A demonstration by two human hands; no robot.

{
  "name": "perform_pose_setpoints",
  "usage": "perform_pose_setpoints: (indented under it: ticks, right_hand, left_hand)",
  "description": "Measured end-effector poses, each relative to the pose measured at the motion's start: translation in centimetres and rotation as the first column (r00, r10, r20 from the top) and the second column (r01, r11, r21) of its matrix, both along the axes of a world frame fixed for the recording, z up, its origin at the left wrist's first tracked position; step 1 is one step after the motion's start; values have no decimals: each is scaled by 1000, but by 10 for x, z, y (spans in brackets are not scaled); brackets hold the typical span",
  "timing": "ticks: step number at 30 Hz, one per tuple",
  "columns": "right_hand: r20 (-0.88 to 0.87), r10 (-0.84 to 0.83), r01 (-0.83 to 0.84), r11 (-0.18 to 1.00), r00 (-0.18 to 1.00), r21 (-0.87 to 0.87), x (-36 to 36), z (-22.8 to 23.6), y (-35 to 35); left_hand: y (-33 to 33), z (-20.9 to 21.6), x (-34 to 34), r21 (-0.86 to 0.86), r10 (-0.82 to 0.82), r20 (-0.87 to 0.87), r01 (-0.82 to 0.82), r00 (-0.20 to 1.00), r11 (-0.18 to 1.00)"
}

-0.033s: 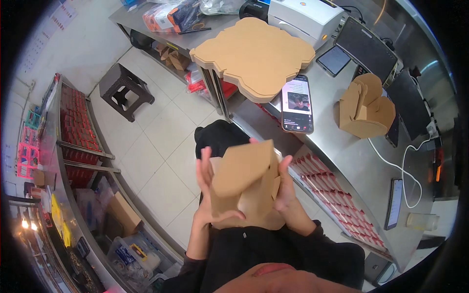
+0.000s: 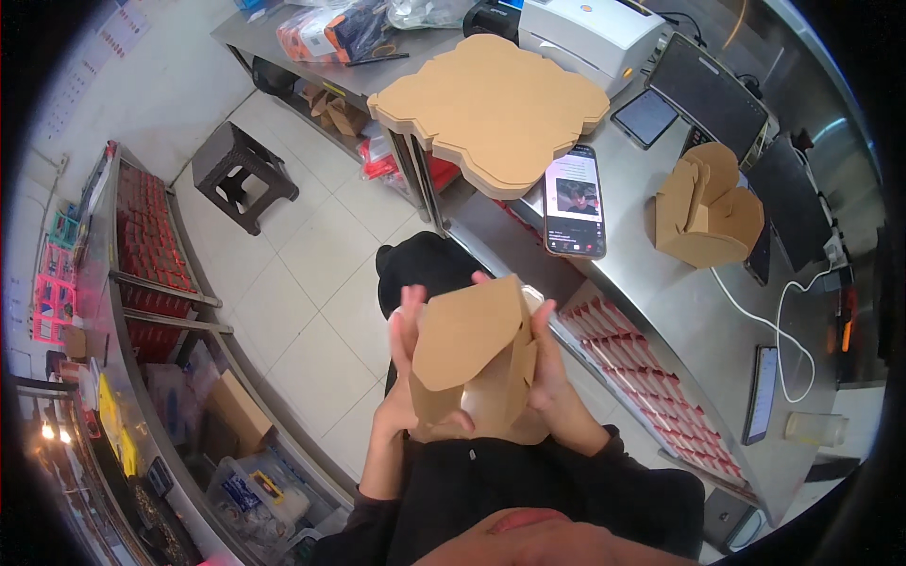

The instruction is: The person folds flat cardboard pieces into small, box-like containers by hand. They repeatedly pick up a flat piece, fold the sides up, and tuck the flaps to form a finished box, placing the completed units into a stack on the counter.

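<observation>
Above my lap I hold a partly folded brown cardboard takeaway box (image 2: 472, 330) between both hands. My left hand (image 2: 403, 391) grips its left side, with the thumb across the near wall. Against the right wall presses my right hand (image 2: 557, 387), its thumb near the upper edge. The box's broad top flap leans over its opening. On the counter to the right stands another folded box (image 2: 708, 212) with its flaps up. A thick stack of flat box blanks (image 2: 491, 104) lies at the counter's far end. Part of my fingers is hidden behind the box.
A lit phone (image 2: 574, 203) lies beside the stack on the steel counter (image 2: 651, 283). Further along are a white printer (image 2: 590, 38), a dark screen (image 2: 708, 90), a white cable (image 2: 779, 325) and a second phone (image 2: 761, 394). A dark plastic stool (image 2: 243, 174) and stocked shelves (image 2: 160, 236) stand left.
The box has tilted slightly and its top flap sits a little differently over the opening. My fingers have shifted slightly on its sides.
</observation>
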State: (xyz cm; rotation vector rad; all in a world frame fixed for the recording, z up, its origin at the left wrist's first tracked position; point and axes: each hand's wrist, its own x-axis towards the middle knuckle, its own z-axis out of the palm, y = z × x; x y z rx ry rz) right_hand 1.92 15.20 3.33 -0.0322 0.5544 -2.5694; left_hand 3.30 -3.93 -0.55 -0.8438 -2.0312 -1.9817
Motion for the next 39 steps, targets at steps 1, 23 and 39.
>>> perform_pose_setpoints:
  ticks: [1,23,39]
  right_hand:
    - [78,36,-30,997,996,-68,1,-1,-3]
    - [-836,199,765,-547,512,339,-60,41,77]
    - [-734,370,557,483,569,675,-39,2,31]
  left_hand:
    - [-2,-3,-1,-18,-36,-47,35,998,999]
    - [-18,-28,12,208,171,562,-338,809,918]
    - [-7,-2,4,24,9,586,-29,810,999]
